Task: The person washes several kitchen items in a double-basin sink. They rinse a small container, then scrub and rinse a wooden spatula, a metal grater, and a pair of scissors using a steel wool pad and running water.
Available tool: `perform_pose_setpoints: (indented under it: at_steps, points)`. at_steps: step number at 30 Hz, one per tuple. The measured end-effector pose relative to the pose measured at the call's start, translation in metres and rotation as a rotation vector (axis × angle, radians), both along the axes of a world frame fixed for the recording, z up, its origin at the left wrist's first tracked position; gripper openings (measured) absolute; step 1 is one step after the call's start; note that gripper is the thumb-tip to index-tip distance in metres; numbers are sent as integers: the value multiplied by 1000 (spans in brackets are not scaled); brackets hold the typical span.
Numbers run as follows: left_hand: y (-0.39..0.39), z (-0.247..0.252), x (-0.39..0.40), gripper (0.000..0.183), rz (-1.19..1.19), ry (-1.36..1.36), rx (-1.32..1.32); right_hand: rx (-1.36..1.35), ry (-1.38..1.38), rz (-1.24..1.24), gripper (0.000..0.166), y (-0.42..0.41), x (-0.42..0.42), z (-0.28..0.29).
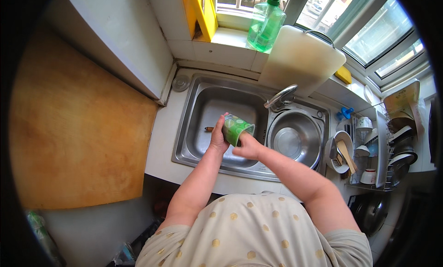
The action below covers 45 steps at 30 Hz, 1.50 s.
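Over the left basin of a stainless steel sink (221,104), my left hand (218,137) grips a green plastic container (235,126) with a pattern of pale circles. The container is tilted on its side, its mouth towards the right. My right hand (248,147) reaches in at that mouth; its fingers are hidden inside, so whether they hold anything cannot be seen. Low in the basin, a short brown handle (208,129) shows just left of my left hand, the rest of it covered.
A chrome faucet (282,96) stands behind a round steel bowl (294,138) in the right basin. Behind lean a white cutting board (304,55) and, on the sill, a green pump bottle (266,24). At right are a utensil basket (337,163) and a dish rack (380,145). A wooden panel (83,135) lies left.
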<state>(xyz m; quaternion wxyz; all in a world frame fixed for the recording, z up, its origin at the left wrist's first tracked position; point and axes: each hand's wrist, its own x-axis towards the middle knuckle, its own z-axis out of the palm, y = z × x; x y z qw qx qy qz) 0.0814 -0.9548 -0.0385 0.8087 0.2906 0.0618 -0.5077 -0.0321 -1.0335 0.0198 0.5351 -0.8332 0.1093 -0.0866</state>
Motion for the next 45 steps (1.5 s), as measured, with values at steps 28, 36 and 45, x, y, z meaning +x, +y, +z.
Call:
perform_pose_setpoints:
  at_steps: [28, 36, 45]
  points:
    - [-3, -13, 6, 42, -133, 22, -56, -91, -117, -55, 54, 14, 7, -8]
    - [-26, -25, -3, 38, -53, -35, 187, -844, 249, 179, 54, -11, -7, -47]
    - [-22, -9, -9, 50, -93, 162, 61, 1381, -246, -654, 44, 10, 14, -8]
